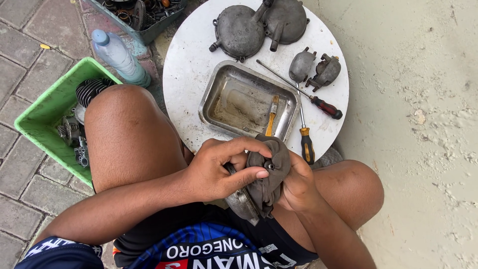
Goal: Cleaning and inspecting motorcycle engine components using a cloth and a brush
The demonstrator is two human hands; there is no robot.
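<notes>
My left hand [219, 167] and my right hand [298, 182] hold a grey metal engine cover [241, 201] between my knees. A dark grey rag [269, 169] is wrapped over the cover. My left thumb and fingers press the rag against the part. My right hand cups the cover and the rag from the right side. A small round stud shows through the rag near my left thumb. Most of the cover is hidden by the rag and my hands.
A round white table [189, 69] carries a metal tray [214, 104] with a yellow-handled brush [272, 117], two round grey covers [239, 30], two small housings [326, 69] and two screwdrivers [326, 107]. A green bin [45, 109] of engine parts and a plastic bottle [119, 57] stand at left.
</notes>
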